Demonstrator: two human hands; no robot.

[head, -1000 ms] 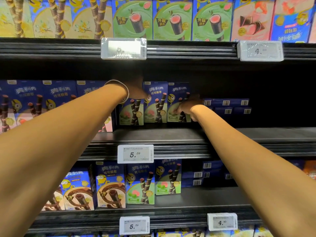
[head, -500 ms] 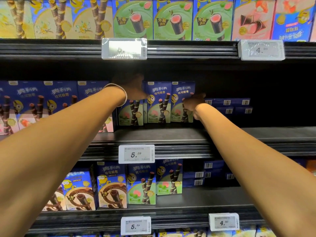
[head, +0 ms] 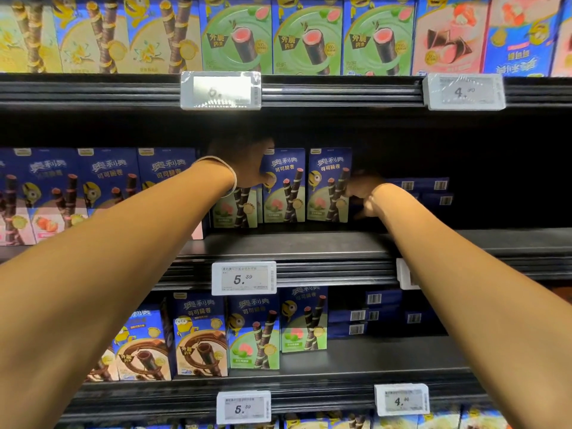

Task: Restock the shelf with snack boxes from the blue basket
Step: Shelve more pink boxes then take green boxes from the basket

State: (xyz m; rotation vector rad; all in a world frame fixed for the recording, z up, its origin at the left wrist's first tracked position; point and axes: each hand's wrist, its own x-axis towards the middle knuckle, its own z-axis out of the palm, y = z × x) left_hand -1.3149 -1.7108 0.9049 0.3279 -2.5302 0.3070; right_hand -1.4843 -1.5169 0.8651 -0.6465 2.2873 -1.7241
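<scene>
Three green boxes stand in a row on the middle shelf (head: 309, 241). The left hand (head: 244, 168) covers the top of the left box (head: 235, 209), fingers bent over it and holding it (deep shadow there). The right hand (head: 362, 195) is at the right edge of the right box (head: 328, 187). Its curled fingers touch the side, but whether they grip, I cannot tell.

Open shelf (head: 464, 239) right of the upright boxes (head: 329, 184).

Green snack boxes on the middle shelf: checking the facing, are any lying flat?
No, all three green snack boxes stand upright, side by side, between the left hand and the right hand.
</scene>
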